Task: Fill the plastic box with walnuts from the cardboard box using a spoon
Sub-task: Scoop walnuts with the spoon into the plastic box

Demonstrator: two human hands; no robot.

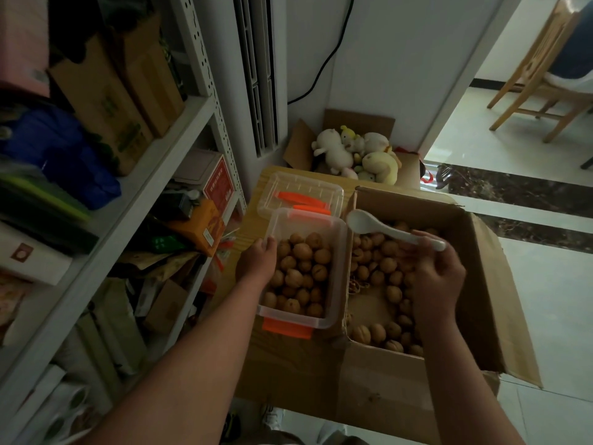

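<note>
A clear plastic box with orange clips stands on a wooden surface, holding many walnuts. My left hand grips its left rim. To its right an open cardboard box holds more walnuts across its bottom. My right hand holds the handle of a white spoon above the cardboard box. The spoon's bowl is empty and hovers near the plastic box's far right corner.
The box's clear lid with orange clips lies just behind it. A metal shelf rack crammed with cartons stands at the left. A carton of plush toys sits behind. A wooden chair stands far right on the tiled floor.
</note>
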